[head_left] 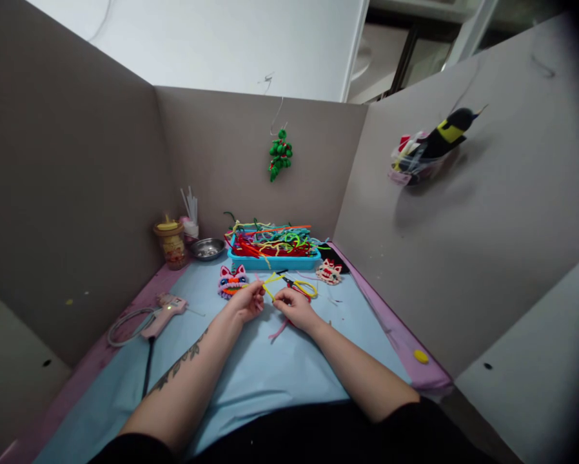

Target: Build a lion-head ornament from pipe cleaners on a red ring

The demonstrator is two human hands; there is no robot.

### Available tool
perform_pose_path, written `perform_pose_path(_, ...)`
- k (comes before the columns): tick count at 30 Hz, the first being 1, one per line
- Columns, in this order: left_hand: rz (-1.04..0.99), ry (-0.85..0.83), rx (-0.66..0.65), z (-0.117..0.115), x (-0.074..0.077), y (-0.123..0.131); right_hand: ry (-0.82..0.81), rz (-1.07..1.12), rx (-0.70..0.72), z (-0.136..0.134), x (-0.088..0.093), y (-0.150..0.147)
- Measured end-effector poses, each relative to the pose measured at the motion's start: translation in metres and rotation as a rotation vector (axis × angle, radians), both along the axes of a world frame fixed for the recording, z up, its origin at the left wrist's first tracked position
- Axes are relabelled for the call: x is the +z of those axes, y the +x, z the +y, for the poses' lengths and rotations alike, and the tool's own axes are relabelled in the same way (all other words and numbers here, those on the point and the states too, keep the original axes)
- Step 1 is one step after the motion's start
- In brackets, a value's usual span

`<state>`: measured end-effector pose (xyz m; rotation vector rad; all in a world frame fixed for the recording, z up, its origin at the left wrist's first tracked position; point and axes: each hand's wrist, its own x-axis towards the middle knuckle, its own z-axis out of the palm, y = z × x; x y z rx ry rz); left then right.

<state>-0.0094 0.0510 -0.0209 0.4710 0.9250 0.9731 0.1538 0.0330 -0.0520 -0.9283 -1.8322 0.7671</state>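
My left hand [251, 299] pinches a bent yellow pipe cleaner [268, 292] above the blue-covered table. From the other side my right hand [295, 307] grips the same piece, its fingers closed near the lower end. Just beyond my right hand lies a pair of scissors [307, 287] with yellow and red handles, partly hidden by that hand. A pink pipe cleaner [278, 331] sits on the cloth below my hands. Left of them is a pink animal face [232, 281] made of pipe cleaners; a paler one [329, 271] rests at the right.
A blue tray [274, 263] heaped with coloured pipe cleaners stands at the back, beside a metal bowl [208, 249] and a lidded cup [172, 243]. A pink glue gun [166, 314] with its cord lies left. Grey partitions enclose the table; a green ornament [280, 154] hangs behind.
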Motion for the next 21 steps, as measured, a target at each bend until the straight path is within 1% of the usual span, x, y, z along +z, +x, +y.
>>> perform_pose_path(3, -0.027, -0.025, 0.001, -0.001, 0.002, 0.000, 0.010, 0.018, 0.027, -0.002, 0.001, 0.000)
perform_pose_path(6, 0.018, 0.005, 0.031, -0.004, 0.002, 0.003, -0.086, 0.113, 0.043, -0.001, 0.000, -0.001)
perform_pose_path(8, 0.096, 0.090, 0.047, -0.007, 0.001, 0.006, -0.183, 0.233, 0.077, 0.001, -0.002, -0.002)
perform_pose_path(9, 0.147, 0.160, 0.034, -0.009, -0.001, 0.008, -0.233, 0.302, 0.099, 0.003, -0.002, -0.002)
perform_pose_path(12, 0.290, 0.437, -0.104, -0.015, -0.006, 0.014, -0.367, 0.512, 0.131, 0.006, -0.002, -0.002)
perform_pose_path(14, 0.345, 0.572, -0.157, -0.018, -0.009, 0.016, -0.434, 0.613, 0.137, 0.006, 0.000, -0.001)
perform_pose_path(17, 0.398, 0.647, -0.143, -0.021, -0.010, 0.018, -0.505, 0.668, 0.165, 0.005, 0.003, 0.001)
perform_pose_path(21, 0.472, 0.684, -0.115, -0.023, -0.008, 0.020, -0.524, 0.665, 0.177, 0.003, 0.003, 0.001)
